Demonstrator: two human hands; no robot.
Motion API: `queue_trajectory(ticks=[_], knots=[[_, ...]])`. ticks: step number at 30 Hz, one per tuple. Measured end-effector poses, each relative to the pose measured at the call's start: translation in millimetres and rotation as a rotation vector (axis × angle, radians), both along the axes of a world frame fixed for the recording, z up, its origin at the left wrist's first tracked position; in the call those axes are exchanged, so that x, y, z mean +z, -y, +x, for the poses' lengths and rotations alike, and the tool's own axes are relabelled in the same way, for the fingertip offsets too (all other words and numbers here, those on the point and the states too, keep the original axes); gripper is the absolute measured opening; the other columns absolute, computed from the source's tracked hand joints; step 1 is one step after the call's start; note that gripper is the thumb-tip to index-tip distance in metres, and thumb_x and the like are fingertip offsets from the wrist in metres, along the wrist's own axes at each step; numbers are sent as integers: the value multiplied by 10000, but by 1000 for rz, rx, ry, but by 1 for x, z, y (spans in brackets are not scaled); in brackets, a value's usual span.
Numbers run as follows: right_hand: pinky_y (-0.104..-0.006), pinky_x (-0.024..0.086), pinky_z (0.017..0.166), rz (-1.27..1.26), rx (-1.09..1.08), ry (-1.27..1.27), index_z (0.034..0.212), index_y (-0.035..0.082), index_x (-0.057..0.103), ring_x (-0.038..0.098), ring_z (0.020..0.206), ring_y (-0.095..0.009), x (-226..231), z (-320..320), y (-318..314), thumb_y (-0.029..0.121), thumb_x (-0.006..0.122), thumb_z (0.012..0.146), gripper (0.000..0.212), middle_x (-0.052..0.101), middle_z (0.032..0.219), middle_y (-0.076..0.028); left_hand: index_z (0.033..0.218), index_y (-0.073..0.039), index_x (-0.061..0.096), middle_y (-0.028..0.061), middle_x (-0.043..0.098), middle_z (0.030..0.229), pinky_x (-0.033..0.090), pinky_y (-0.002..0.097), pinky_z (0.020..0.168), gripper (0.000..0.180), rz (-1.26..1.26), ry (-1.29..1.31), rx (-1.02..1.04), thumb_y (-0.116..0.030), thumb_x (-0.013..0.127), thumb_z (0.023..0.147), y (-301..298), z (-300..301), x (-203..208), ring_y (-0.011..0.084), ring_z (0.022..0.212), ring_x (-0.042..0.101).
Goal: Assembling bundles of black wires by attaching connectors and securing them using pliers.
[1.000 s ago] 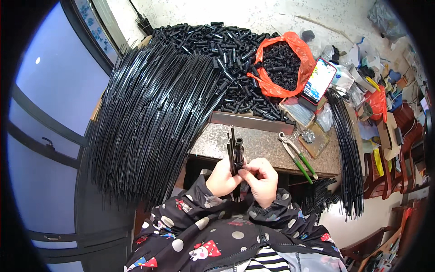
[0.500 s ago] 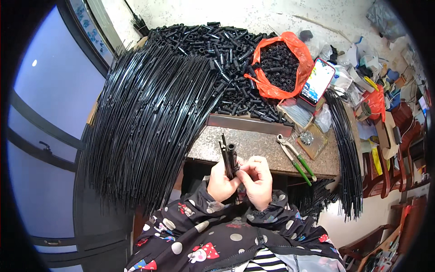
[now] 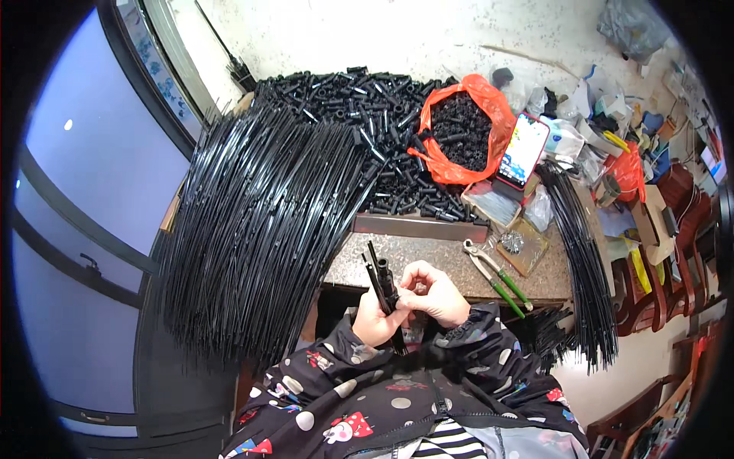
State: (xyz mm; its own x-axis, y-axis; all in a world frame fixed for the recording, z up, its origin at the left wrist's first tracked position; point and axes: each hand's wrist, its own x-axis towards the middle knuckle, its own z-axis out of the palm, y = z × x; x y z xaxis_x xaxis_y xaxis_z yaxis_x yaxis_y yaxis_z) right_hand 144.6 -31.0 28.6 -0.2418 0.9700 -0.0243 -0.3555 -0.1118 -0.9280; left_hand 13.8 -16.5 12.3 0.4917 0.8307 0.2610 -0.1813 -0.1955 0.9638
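Hands meet at the near desk edge, just above my lap. Left hand (image 3: 376,320) is closed around a small bunch of thin black rods (image 3: 377,277), gripping them low so the tips stick up and lean slightly left. Right hand (image 3: 437,292) is curled, fingertips pinching a short black tube piece (image 3: 384,269) at the bunch; can't tell exactly how the piece sits on the rod, too small. Both hands touch each other at the thumbs.

Desk (image 3: 443,256) has a speckled stone top. Big fan of long black rods (image 3: 252,229) drapes over its left end and hangs down past the edge. Behind it, a heap of short black tubes (image 3: 359,107) covers the far part of the desk. Orange plastic bag (image 3: 462,126) sits open in that heap, also full of short black pieces. Metal bar (image 3: 420,227) lies flat between heap and my hands.

Pliers with green handles (image 3: 497,277) lie on the desk just right of my right hand, not touching it. Phone in a red case (image 3: 524,149) leans beside the orange bag, screen lit. Second, thinner bundle of black rods (image 3: 585,252) hangs over the desk's right end. Clutter further right is too jumbled to call.
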Motion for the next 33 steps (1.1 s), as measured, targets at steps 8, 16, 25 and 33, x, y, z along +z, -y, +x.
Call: queue_trajectory(ticks=[8,16,25,33], knots=[[-236,387,526,520,-406,438,734,23,526,463,634,-112,21,-7,9,49,621,584,179,462,676,-33,740,5,509,28,502,602,369,200,437,69,89,41,50,-14,470,686,-2,4,25,78,486,466],[-265,383,533,1245,-622,1002,766,18,546,456,624,-200,68,7,48,16,596,579,193,484,660,-59,884,13,453,122,505,865,393,235,621,231,277,26,-247,36,492,657,-3,-4,83,125,640,478],[-369,338,730,258,-562,2024,983,70,432,376,881,-308,-43,81,81,97,580,550,458,376,958,-145,805,-28,398,29,458,558,352,178,418,211,98,205,-52,55,513,648,-6,-2,74,72,451,434],[-237,359,678,-130,-230,289,824,11,474,415,821,-126,13,52,72,58,501,677,156,410,883,-52,1121,-24,284,-89,326,516,254,136,396,850,209,110,-65,-34,745,407,-23,-3,86,-8,431,298]])
